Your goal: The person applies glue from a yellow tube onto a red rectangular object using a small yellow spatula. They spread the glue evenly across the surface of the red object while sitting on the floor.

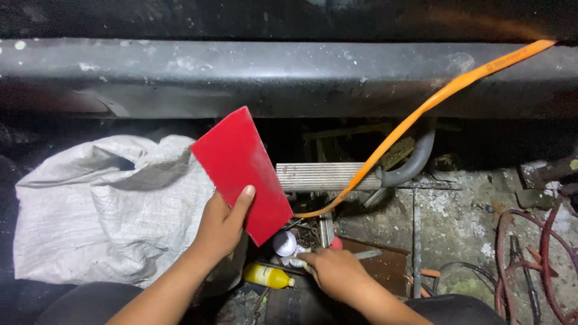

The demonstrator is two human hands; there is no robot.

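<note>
Pinching the red plastic sheet (242, 171) in your left hand (221, 224), steady it while your right hand (335, 272), seemingly curled around something hidden, rummages.

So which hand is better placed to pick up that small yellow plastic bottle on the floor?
Probably the right hand: it is low, beside the small yellow plastic bottle. The left hand is raised, holding the flat red plastic sheet.
</note>
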